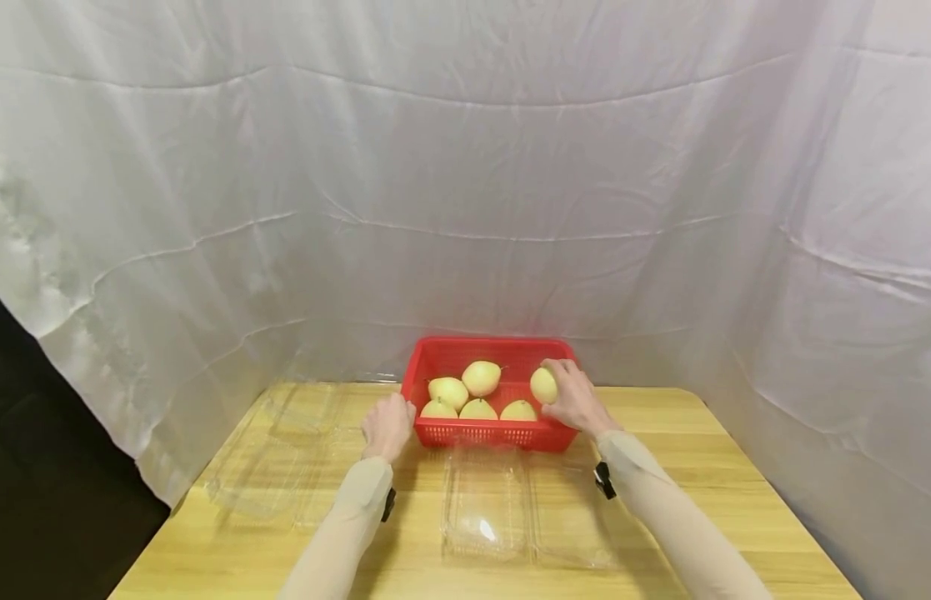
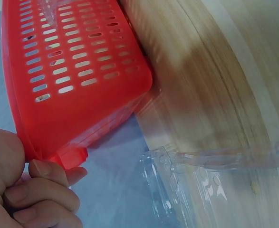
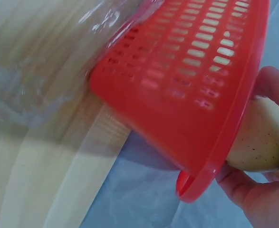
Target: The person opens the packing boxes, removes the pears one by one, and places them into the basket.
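A red plastic basket [image 1: 465, 432] with slotted walls stands at the back of the table and has several yellow pears [image 1: 482, 378] inside. At its left side my left hand [image 1: 388, 427] grips the rim. The left wrist view shows the curled fingers [image 2: 44, 192] of that hand at the corner of the basket [image 2: 77, 121]. Over the basket's right end, my right hand [image 1: 576, 402] holds one pear [image 1: 543, 386] between thumb and fingers. Close up in the right wrist view, this speckled pear [image 3: 259, 140] is just beyond the rim, partly hidden by it.
An open clear plastic clamshell box [image 1: 486, 504] lies in front of the basket. More clear plastic boxes [image 1: 266, 475] are on the left side of the wooden table [image 1: 735, 508]. A pale curtain [image 1: 503, 183] hangs behind and along the sides.
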Tool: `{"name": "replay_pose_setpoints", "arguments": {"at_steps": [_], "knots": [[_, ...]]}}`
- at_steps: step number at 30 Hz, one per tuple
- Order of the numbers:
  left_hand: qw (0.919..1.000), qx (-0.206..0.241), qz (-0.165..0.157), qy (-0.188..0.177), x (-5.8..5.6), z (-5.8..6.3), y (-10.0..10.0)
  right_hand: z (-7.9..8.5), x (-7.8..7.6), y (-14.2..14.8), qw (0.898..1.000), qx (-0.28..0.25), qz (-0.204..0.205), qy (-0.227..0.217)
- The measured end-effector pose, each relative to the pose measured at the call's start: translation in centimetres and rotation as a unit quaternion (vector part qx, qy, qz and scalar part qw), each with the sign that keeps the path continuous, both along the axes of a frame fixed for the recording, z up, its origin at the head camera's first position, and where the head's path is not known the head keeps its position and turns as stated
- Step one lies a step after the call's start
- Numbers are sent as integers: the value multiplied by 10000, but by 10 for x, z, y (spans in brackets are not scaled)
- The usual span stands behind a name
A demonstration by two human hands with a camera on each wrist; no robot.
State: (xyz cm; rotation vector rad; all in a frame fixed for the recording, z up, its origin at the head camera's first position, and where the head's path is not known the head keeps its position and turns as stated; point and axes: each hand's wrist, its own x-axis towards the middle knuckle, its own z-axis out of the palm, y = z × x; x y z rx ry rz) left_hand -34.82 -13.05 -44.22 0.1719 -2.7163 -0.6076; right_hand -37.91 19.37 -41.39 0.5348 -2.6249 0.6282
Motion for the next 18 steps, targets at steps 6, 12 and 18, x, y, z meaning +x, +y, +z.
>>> {"name": "replay_pose_setpoints", "arguments": {"at_steps": [6, 12, 18], "knots": [[10000, -52, -7, -11, -2, 2, -1, 3, -10, -1, 9975, 548, -71, -439], [10000, -28, 62, 7, 1, 0, -2, 1, -18, -4, 9928, 1043, -85, -578], [10000, -65, 70, 11, 3, 1, -5, -3, -20, -8, 9882, 1416, -125, -572]]}}
